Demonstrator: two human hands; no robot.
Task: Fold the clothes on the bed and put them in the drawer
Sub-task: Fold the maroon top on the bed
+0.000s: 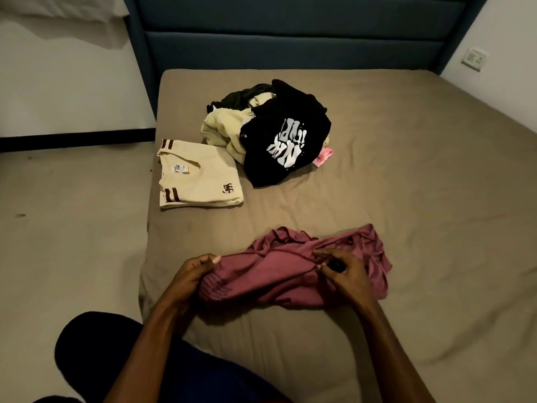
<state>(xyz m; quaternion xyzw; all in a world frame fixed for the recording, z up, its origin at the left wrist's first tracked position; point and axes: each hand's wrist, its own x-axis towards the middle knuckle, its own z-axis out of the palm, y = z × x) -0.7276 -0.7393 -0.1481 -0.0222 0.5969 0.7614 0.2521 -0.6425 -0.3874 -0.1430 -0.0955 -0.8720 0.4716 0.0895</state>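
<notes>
- Maroon garment [293,274] lies bunched on near part of bed [406,199], taupe sheet.
- Left hand [193,274] pinches garment's ribbed left end, fingers closed on fabric.
- Right hand [338,271] grips garment's right part along a seam, fingers closed on cloth.
- Folded cream shirt [197,175] with dark stripes, flat near bed's left edge, far from the hands.
- Unfolded pile farther back, just right of cream shirt: black printed tee [284,135] on top, cream clothes [223,126], dark green item [247,93], small pink piece [323,157] at right.
- Blue padded headboard [290,33] at far end.
- No drawer in view.
</notes>
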